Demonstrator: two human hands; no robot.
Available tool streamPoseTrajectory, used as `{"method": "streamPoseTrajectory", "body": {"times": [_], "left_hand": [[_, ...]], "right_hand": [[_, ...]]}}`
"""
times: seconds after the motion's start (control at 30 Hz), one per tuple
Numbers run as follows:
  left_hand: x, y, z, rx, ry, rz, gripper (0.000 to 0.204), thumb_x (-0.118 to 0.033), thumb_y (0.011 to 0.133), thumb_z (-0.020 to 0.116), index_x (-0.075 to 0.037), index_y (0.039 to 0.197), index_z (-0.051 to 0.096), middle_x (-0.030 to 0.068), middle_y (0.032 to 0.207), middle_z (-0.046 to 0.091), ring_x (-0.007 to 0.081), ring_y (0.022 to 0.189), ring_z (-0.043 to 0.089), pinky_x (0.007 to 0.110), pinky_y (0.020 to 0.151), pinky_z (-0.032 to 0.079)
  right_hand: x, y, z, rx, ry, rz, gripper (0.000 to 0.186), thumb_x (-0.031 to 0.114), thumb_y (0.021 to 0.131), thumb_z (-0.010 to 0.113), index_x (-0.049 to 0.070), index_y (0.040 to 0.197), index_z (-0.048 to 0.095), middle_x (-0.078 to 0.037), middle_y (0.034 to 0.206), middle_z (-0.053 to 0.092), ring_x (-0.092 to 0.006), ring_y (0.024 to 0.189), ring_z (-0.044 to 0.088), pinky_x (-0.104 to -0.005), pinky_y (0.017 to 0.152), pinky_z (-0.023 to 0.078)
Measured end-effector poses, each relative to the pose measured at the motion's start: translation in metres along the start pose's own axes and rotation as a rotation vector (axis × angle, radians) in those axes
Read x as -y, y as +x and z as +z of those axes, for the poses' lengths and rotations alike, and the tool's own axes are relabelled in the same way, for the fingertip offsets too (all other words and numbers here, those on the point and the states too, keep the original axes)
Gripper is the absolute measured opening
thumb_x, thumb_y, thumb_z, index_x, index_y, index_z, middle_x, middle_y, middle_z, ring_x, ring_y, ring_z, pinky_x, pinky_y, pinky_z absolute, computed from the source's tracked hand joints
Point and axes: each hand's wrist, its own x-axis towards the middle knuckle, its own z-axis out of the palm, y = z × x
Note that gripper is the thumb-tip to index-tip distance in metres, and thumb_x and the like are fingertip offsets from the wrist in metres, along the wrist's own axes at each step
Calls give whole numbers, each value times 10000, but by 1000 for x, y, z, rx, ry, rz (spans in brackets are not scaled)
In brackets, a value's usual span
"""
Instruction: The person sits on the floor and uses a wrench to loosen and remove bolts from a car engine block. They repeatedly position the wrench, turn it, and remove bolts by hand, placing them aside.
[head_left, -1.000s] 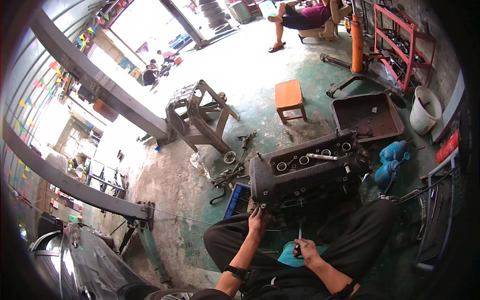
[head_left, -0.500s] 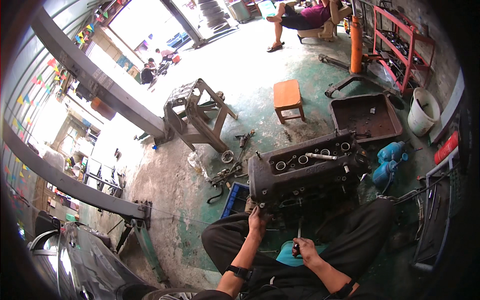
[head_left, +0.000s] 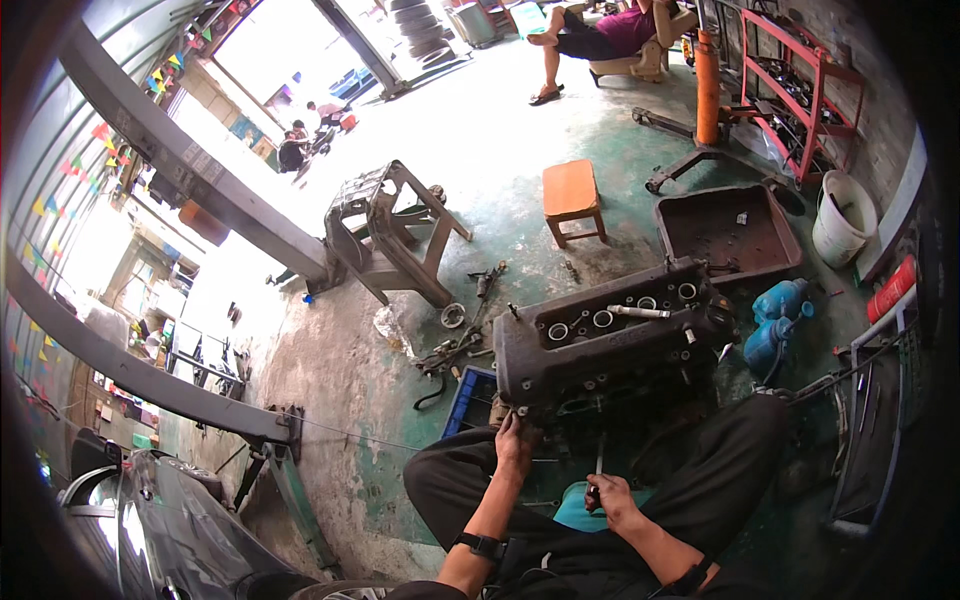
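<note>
- The engine head point(head_left: 610, 345), a dark, oily block of cast metal, is seen on the floor point(head_left: 500, 200) before the knees; it is judged heavy, rigid and slippery, best gripped at its ends.
- The left hand point(head_left: 515, 440) is pressed against its near edge.
- The right hand point(head_left: 605, 495) is closed around a slim tool point(head_left: 598, 462).
- A rusty tray point(head_left: 730, 235) and an orange stool point(head_left: 572, 195) are noted beyond.

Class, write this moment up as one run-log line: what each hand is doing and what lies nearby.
left hand: on engine block near edge | right hand: gripping thin metal tool, tip up toward block | nearby: blue crate, rusty tray, orange stool
</note>
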Motion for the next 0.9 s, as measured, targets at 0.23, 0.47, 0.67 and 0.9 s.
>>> {"method": "streamPoseTrajectory", "body": {"times": [0.23,0.47,0.67,0.9], "left_hand": [[0,4,-6,-60,66,-7,249,-227,927,463,-70,1113,518,57,1071,566,219,927,562,409,709,506],[-1,5,0,-49,-17,-37,251,-232,926,461,-76,1113,520,37,1042,579,215,901,565,387,703,504],[1,-3,4,-128,91,15,248,-233,922,479,-70,1099,540,44,1041,580,195,883,564,382,689,504],[-1,3,8,-215,110,6,267,-245,913,500,-57,1099,535,64,1055,570,198,867,570,381,687,516]], "right_hand": [[0,0,0,-5,-5,-3,212,143,846,523,-11,701,524,-88,560,489,-190,475,479,-326,493,393],[1,1,0,-7,-20,3,207,148,841,528,-10,707,528,-88,553,493,-188,474,487,-318,496,395],[1,-1,1,-27,-4,24,211,153,844,522,-8,708,531,-90,554,497,-187,476,487,-316,500,395],[3,-2,2,-21,10,-3,216,152,846,526,-7,700,526,-84,546,480,-188,471,477,-323,493,391]]}}
